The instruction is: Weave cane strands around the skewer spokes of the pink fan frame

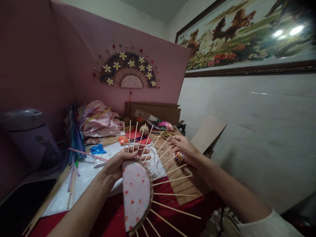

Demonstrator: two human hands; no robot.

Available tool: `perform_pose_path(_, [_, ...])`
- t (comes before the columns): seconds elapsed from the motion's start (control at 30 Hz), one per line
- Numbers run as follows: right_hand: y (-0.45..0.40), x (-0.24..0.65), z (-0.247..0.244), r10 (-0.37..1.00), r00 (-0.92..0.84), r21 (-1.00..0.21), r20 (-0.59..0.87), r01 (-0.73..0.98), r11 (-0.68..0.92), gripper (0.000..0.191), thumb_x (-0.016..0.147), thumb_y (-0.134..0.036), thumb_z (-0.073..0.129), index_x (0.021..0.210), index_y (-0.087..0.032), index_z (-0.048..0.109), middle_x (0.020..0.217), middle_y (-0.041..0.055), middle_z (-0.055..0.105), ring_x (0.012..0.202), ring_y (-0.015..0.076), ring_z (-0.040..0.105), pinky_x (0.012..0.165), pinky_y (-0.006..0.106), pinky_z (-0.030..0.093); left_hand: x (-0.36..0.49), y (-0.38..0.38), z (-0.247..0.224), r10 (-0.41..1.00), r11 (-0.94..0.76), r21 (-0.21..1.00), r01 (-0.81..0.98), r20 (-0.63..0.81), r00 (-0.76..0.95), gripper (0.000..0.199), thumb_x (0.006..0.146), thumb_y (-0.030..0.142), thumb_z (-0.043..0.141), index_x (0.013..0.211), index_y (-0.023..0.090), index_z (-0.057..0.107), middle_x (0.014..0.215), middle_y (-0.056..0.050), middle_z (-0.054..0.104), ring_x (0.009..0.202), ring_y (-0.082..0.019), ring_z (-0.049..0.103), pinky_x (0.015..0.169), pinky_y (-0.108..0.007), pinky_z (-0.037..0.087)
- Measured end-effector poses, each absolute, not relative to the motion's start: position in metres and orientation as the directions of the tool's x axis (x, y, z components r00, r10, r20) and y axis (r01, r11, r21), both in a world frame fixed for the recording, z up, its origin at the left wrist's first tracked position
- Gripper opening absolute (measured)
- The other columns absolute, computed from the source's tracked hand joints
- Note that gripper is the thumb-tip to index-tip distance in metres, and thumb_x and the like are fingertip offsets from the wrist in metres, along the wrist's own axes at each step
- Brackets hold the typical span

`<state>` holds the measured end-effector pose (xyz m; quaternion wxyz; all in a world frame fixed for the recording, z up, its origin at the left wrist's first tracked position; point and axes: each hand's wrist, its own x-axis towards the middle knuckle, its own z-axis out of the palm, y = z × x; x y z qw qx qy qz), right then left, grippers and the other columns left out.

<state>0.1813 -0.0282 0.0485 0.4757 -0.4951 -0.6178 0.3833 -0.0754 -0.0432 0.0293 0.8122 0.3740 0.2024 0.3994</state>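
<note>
My left hand [129, 158] grips a half-round piece [137, 194] by its upper end, with several fingers behind the sticks. The piece is covered in pale pink cloth with red dots and has a brown braided-looking curved edge. Several thin wooden sticks [171, 180] fan out from that edge. My right hand [181, 146] is at the tips of the upper right sticks, its thumb and fingers drawn together. Whether it pinches a stick tip or a thread is too small to tell. Thin brown twine [166, 150] curls on the cardboard behind the sticks.
A finished fan [130, 67] with white flowers hangs on the pink board. Pipe cleaners [74, 138], crumpled pink cloth [101, 120], a blue packet [98, 149], an orange packet [122, 140] and a twine ball [144, 130] lie behind. Brown cardboard [195, 184] is at right; a purple container [34, 141] stands left.
</note>
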Motion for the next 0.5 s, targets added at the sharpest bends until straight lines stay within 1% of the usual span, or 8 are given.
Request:
perform_pose_path(0.07, [-0.033,0.178,0.052,0.886,0.054,-0.817,0.46,0.416,0.399,0.027,0.077,-0.042,0.058,0.083,-0.016,0.059,0.081,0.0052,0.058,0.07,0.0147,0.052,0.061,0.027,0.041,-0.075,-0.044,0.031,0.802,0.401,0.77,-0.496,-0.033,0.596,0.031,0.072,0.006,0.055,0.101,0.008,0.064,0.108,-0.016,0.065,0.099,-0.031,0.06,0.088,-0.042,0.045])
perform_pose_path(0.1, [-0.037,0.175,0.055,0.824,0.047,-0.733,0.565,0.486,0.475,0.022,0.078,-0.038,0.057,0.084,-0.017,0.06,0.084,0.0056,0.059,0.074,0.0161,0.053,0.066,0.03,0.042,-0.074,-0.044,0.031,0.802,0.403,0.771,-0.493,-0.038,0.596,0.031,0.072,0.006,0.055,0.102,0.008,0.063,0.109,-0.015,0.065,0.099,-0.031,0.06,0.088,-0.042,0.045])
perform_pose_path(0.13, [-0.043,0.172,0.058,0.767,0.004,-0.647,0.642,0.54,0.539,0.017,0.079,-0.033,0.056,0.084,-0.017,0.06,0.086,0.0057,0.058,0.078,0.0171,0.053,0.07,0.031,0.043,-0.074,-0.045,0.032,0.803,0.403,0.774,-0.489,-0.043,0.594,0.03,0.073,0.006,0.055,0.102,0.009,0.063,0.109,-0.015,0.065,0.099,-0.031,0.06,0.088,-0.041,0.045])
perform_pose_path(0.17, [-0.049,0.168,0.061,0.721,-0.068,-0.563,0.69,0.575,0.594,0.012,0.08,-0.028,0.055,0.083,-0.018,0.061,0.085,0.0056,0.058,0.08,0.0176,0.053,0.073,0.033,0.042,-0.074,-0.045,0.032,0.804,0.402,0.777,-0.484,-0.047,0.592,0.03,0.073,0.006,0.054,0.102,0.009,0.063,0.11,-0.015,0.064,0.099,-0.031,0.06,0.088,-0.041,0.045])
perform_pose_path(0.23, [-0.061,0.159,0.067,0.646,-0.244,-0.406,0.723,0.606,0.684,0.01,0.08,-0.017,0.053,0.08,-0.019,0.063,0.087,0.0053,0.058,0.086,0.0185,0.052,0.08,0.035,0.041,-0.073,-0.046,0.033,0.806,0.396,0.787,-0.473,-0.051,0.59,0.031,0.074,0.008,0.054,0.104,0.009,0.062,0.11,-0.015,0.064,0.1,-0.031,0.06,0.088,-0.041,0.045])
perform_pose_path(0.33, [-0.071,0.147,0.071,0.579,-0.454,-0.236,0.677,0.612,0.755,0.021,0.073,-0.006,0.054,0.084,-0.02,0.066,0.092,0.0052,0.057,0.092,0.0197,0.049,0.084,0.038,0.038,-0.074,-0.045,0.032,0.808,0.383,0.799,-0.463,-0.047,0.587,0.032,0.074,0.009,0.056,0.105,0.009,0.061,0.109,-0.015,0.065,0.1,-0.03,0.06,0.084,-0.039,0.047])
perform_pose_path(0.4, [-0.072,0.142,0.071,0.566,-0.521,-0.181,0.639,0.613,0.769,0.028,0.071,-0.004,0.054,0.087,-0.022,0.067,0.093,0.005,0.056,0.093,0.0202,0.047,0.084,0.038,0.037,-0.074,-0.045,0.031,0.809,0.378,0.802,-0.463,-0.042,0.587,0.033,0.073,0.01,0.056,0.106,0.01,0.061,0.108,-0.015,0.065,0.1,-0.03,0.06,0.081,-0.037,0.048])
perform_pose_path(0.5, [-0.067,0.14,0.067,0.571,-0.546,-0.157,0.614,0.624,0.765,0.033,0.071,-0.003,0.053,0.09,-0.026,0.068,0.091,0.004,0.054,0.091,0.0197,0.045,0.083,0.038,0.036,-0.073,-0.045,0.031,0.806,0.377,0.8,-0.468,-0.034,0.591,0.034,0.073,0.01,0.056,0.107,0.01,0.061,0.107,-0.015,0.066,0.1,-0.029,0.06,0.081,-0.037,0.048])
